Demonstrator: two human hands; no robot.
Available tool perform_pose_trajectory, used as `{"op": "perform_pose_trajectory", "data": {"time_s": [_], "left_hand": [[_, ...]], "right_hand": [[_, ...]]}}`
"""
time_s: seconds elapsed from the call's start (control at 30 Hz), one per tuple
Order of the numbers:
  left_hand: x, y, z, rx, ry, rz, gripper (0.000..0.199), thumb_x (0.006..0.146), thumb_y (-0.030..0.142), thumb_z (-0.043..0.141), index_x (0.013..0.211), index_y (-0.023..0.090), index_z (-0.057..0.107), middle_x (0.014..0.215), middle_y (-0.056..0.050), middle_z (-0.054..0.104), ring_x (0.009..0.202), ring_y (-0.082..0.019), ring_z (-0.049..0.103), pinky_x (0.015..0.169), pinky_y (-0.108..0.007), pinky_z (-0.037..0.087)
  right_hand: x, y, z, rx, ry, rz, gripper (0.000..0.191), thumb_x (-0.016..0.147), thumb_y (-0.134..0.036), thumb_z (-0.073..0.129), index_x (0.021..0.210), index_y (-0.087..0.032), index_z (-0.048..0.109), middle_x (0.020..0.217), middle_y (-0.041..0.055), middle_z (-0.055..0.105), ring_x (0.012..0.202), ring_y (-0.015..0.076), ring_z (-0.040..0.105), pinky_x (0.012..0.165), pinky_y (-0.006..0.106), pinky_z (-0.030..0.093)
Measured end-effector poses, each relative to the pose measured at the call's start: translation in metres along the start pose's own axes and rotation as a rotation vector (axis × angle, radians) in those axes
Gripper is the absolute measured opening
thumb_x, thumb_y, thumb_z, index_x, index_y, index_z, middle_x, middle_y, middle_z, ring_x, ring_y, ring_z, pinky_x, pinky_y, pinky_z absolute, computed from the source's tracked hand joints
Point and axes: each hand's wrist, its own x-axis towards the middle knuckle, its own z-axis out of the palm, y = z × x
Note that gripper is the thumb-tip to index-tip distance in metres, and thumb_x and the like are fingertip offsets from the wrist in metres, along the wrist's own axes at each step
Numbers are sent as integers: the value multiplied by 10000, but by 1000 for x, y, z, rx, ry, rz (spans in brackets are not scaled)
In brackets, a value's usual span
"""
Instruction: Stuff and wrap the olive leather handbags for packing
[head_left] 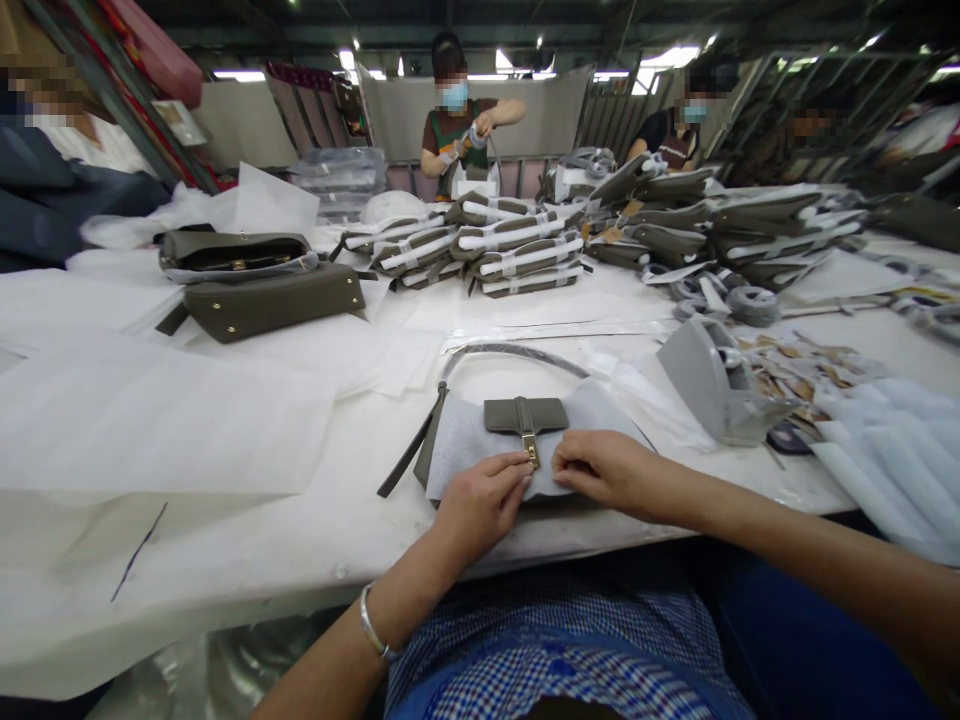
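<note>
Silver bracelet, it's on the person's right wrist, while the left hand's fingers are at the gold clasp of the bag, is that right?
Not quite: the silver bracelet is on the left wrist, as the head view shows. The left hand does have its fingers at the gold clasp of the bag.

White thin translucent sheets (165, 410) spread over left part of white surface (247, 565). Beyond them, toward far left corner, two olive-green handbags (274, 305). Olive-green bags padded with white strips (525, 240) stacked along far edge. Toward right edge, grey wedge-shaped plastic stand (701, 380). Person in blue mask (466, 135) behind far edge.
</note>
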Motion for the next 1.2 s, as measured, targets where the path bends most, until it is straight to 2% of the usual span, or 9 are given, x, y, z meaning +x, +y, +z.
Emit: {"op": "perform_pose_trajectory", "data": {"time_s": [0.27, 0.4, 0.5, 0.6, 0.7, 0.83, 1.0, 1.1, 1.2], "left_hand": [[0, -1, 1, -17, 6, -20, 238, 954, 172, 531, 1139, 198, 678, 1194, -68, 703, 1083, -196, 675, 968, -353, 573], [1, -2, 1, -22, 9, -35, 246, 957, 176, 530, 1154, 210, 673, 1201, -62, 699, 1090, -192, 672, 968, -350, 573], [1, -1, -1, -32, 14, -30, 232, 956, 174, 532, 1134, 205, 678, 1188, -63, 704, 1074, -190, 678, 965, -350, 575], [1, 0, -2, -40, 14, -21, 221, 958, 176, 536, 1126, 202, 677, 1181, -59, 706, 1076, -185, 677, 973, -341, 569], [1, 0, -1, -27, 3, -21, 226, 964, 184, 534, 1140, 212, 673, 1198, -47, 699, 1096, -182, 668, 995, -337, 553], [1, -3, 0, 6, -9, -20, 241, 967, 217, 540, 1172, 242, 663, 1226, -26, 688, 1102, -185, 666, 1002, -339, 546], [1, -5, -1, 53, -13, 5, 236, 962, 270, 557, 1172, 261, 662, 1220, -13, 691, 1076, -199, 681, 962, -341, 568], [1, -8, -1, 65, -12, 18, 224, 961, 281, 558, 1155, 264, 668, 1207, -7, 696, 1053, -200, 689, 948, -342, 574], [1, -9, -1, 63, -20, 24, 231, 963, 271, 554, 1166, 258, 664, 1216, -12, 693, 1059, -197, 686, 961, -340, 567]], "right_hand": [[-57, -24, 7, 295, -128, -106, 149, 944, -237, 544, 863, -224, 668, 853, 18, 665, 797, 147, 620, 749, 237, 469], [-94, -2, 36, 339, -267, -87, 321, 874, -134, 572, 1057, -349, 725, 1283, 12, 648, 1163, 208, 624, 958, 305, 498], [-114, 35, 60, 370, -168, 211, 284, 872, -229, 555, 1078, -299, 737, 1142, 58, 721, 802, 231, 729, 648, 305, 574], [-127, 62, 71, 485, -65, 524, 279, 896, -378, 513, 857, -199, 723, 800, 55, 737, 427, 152, 593, 399, 262, 456], [-138, 77, 71, 568, 57, 498, 306, 852, -457, 594, 819, -180, 719, 812, 63, 740, 710, 206, 700, 671, 303, 568], [-157, 91, 73, 785, 206, 581, 461, 751, -582, 692, 941, -166, 753, 1019, 106, 748, 962, 268, 709, 957, 408, 528], [-185, 105, 79, 981, 431, 837, 518, 684, -534, 772, 1025, -150, 698, 1069, 138, 727, 887, 252, 724, 810, 384, 593], [-198, 105, 76, 755, 484, 814, 375, 704, -457, 770, 914, -157, 689, 921, 89, 746, 860, 229, 718, 775, 323, 575], [-198, 87, 65, 404, 487, 796, 307, 846, -470, 644, 776, -174, 681, 678, 24, 705, 566, 163, 656, 575, 274, 527]]}}
